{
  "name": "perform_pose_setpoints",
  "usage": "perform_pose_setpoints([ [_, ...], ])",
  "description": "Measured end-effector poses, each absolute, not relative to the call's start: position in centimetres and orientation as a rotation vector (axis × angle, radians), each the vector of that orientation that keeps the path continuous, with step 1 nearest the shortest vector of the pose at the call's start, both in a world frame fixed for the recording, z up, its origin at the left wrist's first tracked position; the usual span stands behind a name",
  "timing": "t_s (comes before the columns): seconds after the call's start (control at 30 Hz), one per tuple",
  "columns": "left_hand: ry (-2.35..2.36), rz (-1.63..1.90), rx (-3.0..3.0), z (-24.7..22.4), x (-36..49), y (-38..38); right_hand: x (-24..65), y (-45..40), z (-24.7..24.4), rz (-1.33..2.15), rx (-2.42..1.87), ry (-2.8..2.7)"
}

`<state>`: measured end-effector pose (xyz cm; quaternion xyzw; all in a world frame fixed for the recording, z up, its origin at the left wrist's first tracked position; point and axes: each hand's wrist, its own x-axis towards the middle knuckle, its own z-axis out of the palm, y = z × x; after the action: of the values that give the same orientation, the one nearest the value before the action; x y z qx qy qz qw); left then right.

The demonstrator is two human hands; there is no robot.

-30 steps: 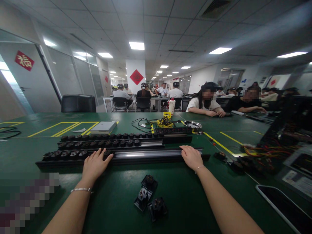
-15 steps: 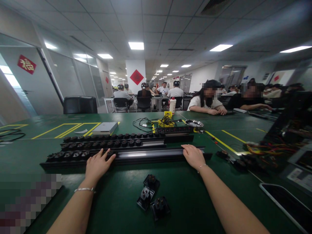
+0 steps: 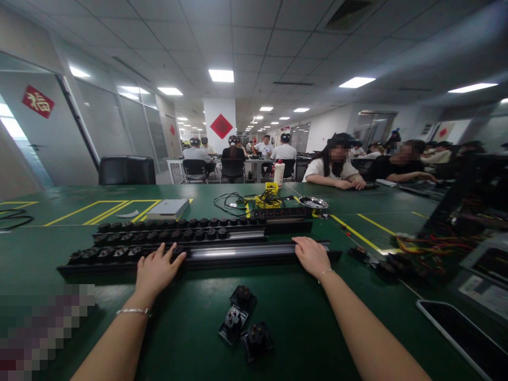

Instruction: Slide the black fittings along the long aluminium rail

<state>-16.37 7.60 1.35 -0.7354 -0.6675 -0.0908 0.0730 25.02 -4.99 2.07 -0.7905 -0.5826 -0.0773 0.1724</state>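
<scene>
A long black rail (image 3: 238, 256) with a shiny metal inner channel lies across the bench before me. Its left part carries a row of black socket modules (image 3: 105, 255). My left hand (image 3: 157, 267) rests with spread fingers over the right end of that row, its thumb beside the last module. At the rail's right end my right hand (image 3: 313, 256) lies with fingers together over the far edge; its thumb is hidden. Nearer me, between my forearms, are three loose black modules (image 3: 233, 324), some with metal prongs showing.
Behind the rail stand further rows of modules (image 3: 159, 236) and a black strip (image 3: 288, 225). Beyond are a grey box (image 3: 168, 209), tangled black cables (image 3: 230, 203) and a metal dish (image 3: 314, 203). A phone-like slab (image 3: 456, 333) and coloured wires (image 3: 413, 243) lie right. Co-workers sit opposite.
The whole view has shifted slightly, with the bench things appearing a little further left. Both hands keep their places on the rail.
</scene>
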Motion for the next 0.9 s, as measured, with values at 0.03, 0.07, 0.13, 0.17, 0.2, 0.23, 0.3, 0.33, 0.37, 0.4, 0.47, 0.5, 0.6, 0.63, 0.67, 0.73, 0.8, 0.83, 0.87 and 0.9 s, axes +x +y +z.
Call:
perform_pose_setpoints([
  [0.03, -2.002, -0.271, -2.207, 1.35, -16.41, 7.64, 25.04, -4.98, 2.04, -0.222, -2.242, -1.652],
  [0.07, -2.002, -0.267, -2.208, 1.33, -16.45, 7.69, 25.06, -4.96, 2.01, -0.224, -2.241, -1.65],
  [0.13, -2.003, -0.257, -2.215, 1.21, -16.49, 7.82, 25.12, -4.93, 1.97, -0.226, -2.241, -1.648],
  [0.17, -2.007, -0.255, -2.217, 1.14, -16.48, 7.87, 25.14, -4.91, 1.97, -0.225, -2.241, -1.649],
  [0.2, -2.013, -0.258, -2.216, 1.05, -16.45, 7.91, 25.15, -4.9, 1.97, -0.223, -2.241, -1.651],
  [0.23, -2.022, -0.27, -2.211, 0.97, -16.39, 7.92, 25.15, -4.9, 1.99, -0.22, -2.241, -1.655],
  [0.3, -2.038, -0.305, -2.204, 0.82, -16.21, 7.89, 25.13, -4.92, 2.05, -0.214, -2.24, -1.655],
  [0.33, -2.045, -0.319, -2.21, 0.77, -16.1, 7.87, 25.12, -4.94, 2.09, -0.211, -2.239, -1.651],
  [0.37, -2.049, -0.33, -2.22, 0.73, -16.01, 7.84, 25.11, -4.96, 2.12, -0.207, -2.239, -1.646],
  [0.4, -2.05, -0.335, -2.235, 0.7, -15.94, 7.83, 25.1, -4.98, 2.15, -0.205, -2.237, -1.643],
  [0.47, -2.048, -0.336, -2.265, 0.65, -15.89, 7.86, 25.1, -5.0, 2.19, -0.204, -2.237, -1.64],
  [0.5, -2.044, -0.337, -2.275, 0.63, -15.9, 7.9, 25.11, -5.0, 2.21, -0.202, -2.238, -1.643],
  [0.6, -2.025, -0.345, -2.282, 0.57, -16.01, 8.02, 25.13, -5.0, 2.22, -0.199, -2.247, -1.654],
  [0.63, -2.017, -0.348, -2.278, 0.56, -16.04, 8.02, 25.14, -4.99, 2.22, -0.201, -2.248, -1.656],
  [0.67, -2.009, -0.348, -2.275, 0.58, -16.06, 8.0, 25.14, -4.99, 2.21, -0.205, -2.248, -1.656],
  [0.73, -2.002, -0.344, -2.27, 0.69, -16.04, 7.9, 25.13, -4.98, 2.18, -0.211, -2.245, -1.653],
  [0.8, -2.006, -0.338, -2.267, 0.86, -15.97, 7.75, 25.12, -4.98, 2.13, -0.212, -2.241, -1.648],
  [0.83, -2.011, -0.335, -2.267, 0.93, -15.93, 7.67, 25.12, -4.97, 2.09, -0.211, -2.238, -1.649],
  [0.87, -2.017, -0.337, -2.266, 0.98, -15.87, 7.6, 25.11, -4.97, 2.06, -0.211, -2.236, -1.648],
  [0.9, -2.021, -0.347, -2.263, 0.99, -15.82, 7.55, 25.11, -4.97, 2.03, -0.213, -2.234, -1.647],
])
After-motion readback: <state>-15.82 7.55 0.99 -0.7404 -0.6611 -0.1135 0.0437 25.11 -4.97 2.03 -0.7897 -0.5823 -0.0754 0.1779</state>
